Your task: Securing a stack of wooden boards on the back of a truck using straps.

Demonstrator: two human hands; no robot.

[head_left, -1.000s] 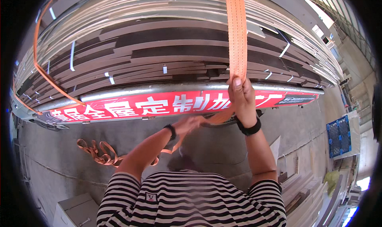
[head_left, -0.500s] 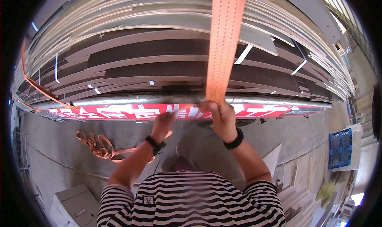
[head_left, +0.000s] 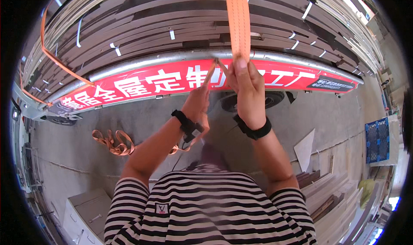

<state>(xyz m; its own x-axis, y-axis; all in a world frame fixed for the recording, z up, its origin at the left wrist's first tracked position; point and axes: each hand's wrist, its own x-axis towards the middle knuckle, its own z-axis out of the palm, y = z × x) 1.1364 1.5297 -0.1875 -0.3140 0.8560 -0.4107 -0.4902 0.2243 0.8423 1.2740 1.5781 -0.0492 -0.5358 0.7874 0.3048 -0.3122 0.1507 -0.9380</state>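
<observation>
A wide orange strap runs down over the edge of a tall stack of flat boards. My right hand is closed on its lower part, thumb on top, just below a metal rail. My left hand is closed around a narrower-looking stretch of the same orange webbing, which slants up to the rail between the hands. From beneath that hand the webbing trails toward the floor, where a loose heap of orange strap lies. How the strap passes the rail is partly hidden by my fingers.
Below the rail stretches a red banner with white lettering, with a wheel under it. Another orange strap crosses the boards at left. A grey cabinet, a blue pallet and loose planks stand around.
The stack and rail now sit higher in the picture, showing more of the banner. My left hand has come closer to the right one, and both are lower relative to the rail.
</observation>
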